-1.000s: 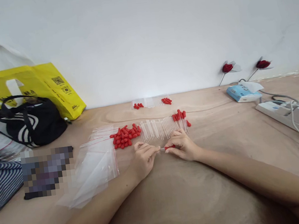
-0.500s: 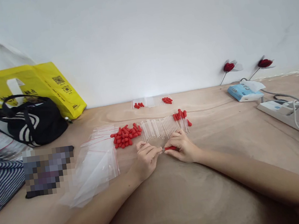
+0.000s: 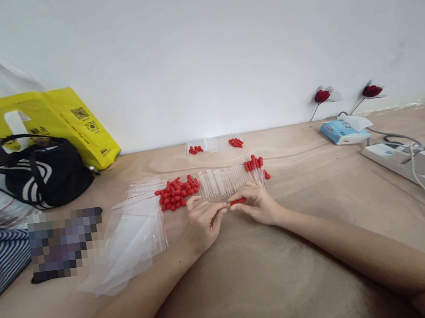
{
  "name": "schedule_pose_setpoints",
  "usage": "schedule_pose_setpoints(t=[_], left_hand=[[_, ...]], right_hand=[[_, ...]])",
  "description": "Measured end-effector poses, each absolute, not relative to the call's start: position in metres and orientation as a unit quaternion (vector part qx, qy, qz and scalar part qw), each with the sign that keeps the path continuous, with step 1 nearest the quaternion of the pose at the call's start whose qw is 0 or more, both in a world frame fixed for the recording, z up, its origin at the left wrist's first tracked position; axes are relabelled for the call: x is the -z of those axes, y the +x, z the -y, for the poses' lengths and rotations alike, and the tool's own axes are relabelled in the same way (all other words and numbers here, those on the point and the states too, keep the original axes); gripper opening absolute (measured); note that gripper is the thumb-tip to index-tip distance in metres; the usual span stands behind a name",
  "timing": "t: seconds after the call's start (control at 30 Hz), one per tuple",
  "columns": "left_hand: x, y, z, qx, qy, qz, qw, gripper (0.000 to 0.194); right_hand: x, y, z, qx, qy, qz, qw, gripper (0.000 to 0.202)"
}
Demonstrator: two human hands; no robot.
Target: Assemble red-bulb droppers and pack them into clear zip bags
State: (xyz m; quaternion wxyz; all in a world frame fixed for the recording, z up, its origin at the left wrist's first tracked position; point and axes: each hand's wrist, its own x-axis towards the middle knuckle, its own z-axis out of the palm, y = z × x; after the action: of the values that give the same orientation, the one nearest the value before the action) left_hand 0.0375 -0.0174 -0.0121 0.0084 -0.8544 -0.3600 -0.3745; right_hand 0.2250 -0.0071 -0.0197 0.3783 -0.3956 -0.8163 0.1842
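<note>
From my remote post I record the left hand (image 3: 206,219) with thumb and fingertips closed on a clear tube (image 3: 227,205), most of it hidden by the fingers. The right hand (image 3: 257,203) pinches a red bulb (image 3: 238,202) whose narrow end faces the tube. Both pieces are at the centre of the frame, above the table (image 3: 229,291); whether the tube has entered the bulb I cannot tell.

In my judgement the step is best done with tube and bulb on one line, the left grip close to the joint so the thin tube does not bend, and a slight twist rather than a hard push. I would squeeze the bulb lightly, since it is probably soft. Finding: the row of clear tubes (image 3: 219,183) lies just beyond the fingers; keep knuckles off it.
</note>
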Motion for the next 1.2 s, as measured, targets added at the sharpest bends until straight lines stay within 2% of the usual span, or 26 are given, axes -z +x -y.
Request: schedule_pose_setpoints(t=[0.2, 0.37, 0.53, 0.63, 0.8, 1.0, 1.2], left_hand=[[0.010, 0.037, 0.019, 0.374, -0.869, 0.319, -0.062, 0.021], [0.011, 0.032, 0.015, 0.372, -0.856, 0.352, -0.070, 0.019], [0.016, 0.034, 0.010, 0.346, -0.855, 0.380, -0.062, 0.015], [0.017, 0.035, 0.010, 0.326, -0.862, 0.382, -0.060, 0.013], [0.014, 0.034, 0.012, 0.316, -0.861, 0.392, -0.068, 0.012], [0.013, 0.034, 0.012, 0.309, -0.860, 0.402, -0.064, 0.012], [0.015, 0.032, 0.005, 0.299, -0.844, 0.444, -0.004, 0.011]], right_hand=[[0.022, 0.216, 0.000, -0.348, -0.407, 0.660, 0.527, 0.036], [0.008, 0.267, -0.045, -0.360, -0.464, 0.575, 0.570, 0.042], [0.018, 0.323, -0.079, -0.271, -0.638, 0.526, 0.493, 0.036], [0.034, 0.329, -0.086, -0.249, -0.684, 0.535, 0.428, 0.036], [0.041, 0.323, -0.087, -0.193, -0.717, 0.561, 0.367, 0.040], [0.028, 0.326, -0.065, -0.098, -0.714, 0.612, 0.326, 0.027], [0.018, 0.332, -0.049, -0.067, -0.653, 0.721, 0.223, 0.017]])
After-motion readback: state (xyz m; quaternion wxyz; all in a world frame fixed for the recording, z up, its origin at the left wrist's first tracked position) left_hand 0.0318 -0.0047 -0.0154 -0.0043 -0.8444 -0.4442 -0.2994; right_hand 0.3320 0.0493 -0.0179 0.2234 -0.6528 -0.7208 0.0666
